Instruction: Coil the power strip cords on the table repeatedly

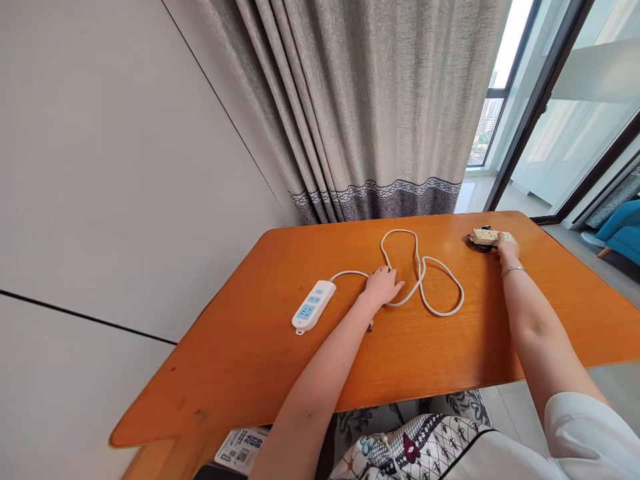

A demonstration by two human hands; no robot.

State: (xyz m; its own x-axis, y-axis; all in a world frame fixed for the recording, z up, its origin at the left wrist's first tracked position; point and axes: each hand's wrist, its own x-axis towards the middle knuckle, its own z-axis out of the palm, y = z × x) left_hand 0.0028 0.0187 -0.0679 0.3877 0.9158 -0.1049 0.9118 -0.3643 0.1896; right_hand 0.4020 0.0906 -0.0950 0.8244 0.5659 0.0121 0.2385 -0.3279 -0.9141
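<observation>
A white power strip (314,306) with light blue sockets lies on the orange wooden table (250,347). Its white cord (443,313) spreads in loose loops to the right. My left hand (383,287) rests over part of the cord, palm down with fingers apart. A small plug end (370,327) shows partly beside my left wrist. At the far right of the table, my right hand (508,248) has its fingers closed on the end of a cream-coloured power strip (484,237), which has a black cord (480,247) bundled by it.
A grey curtain (400,100) hangs behind the table's far edge, and a pale wall (125,167) stands at the left. A blue chair (623,230) is beyond the right side. Below the near left edge is a printed box (243,448).
</observation>
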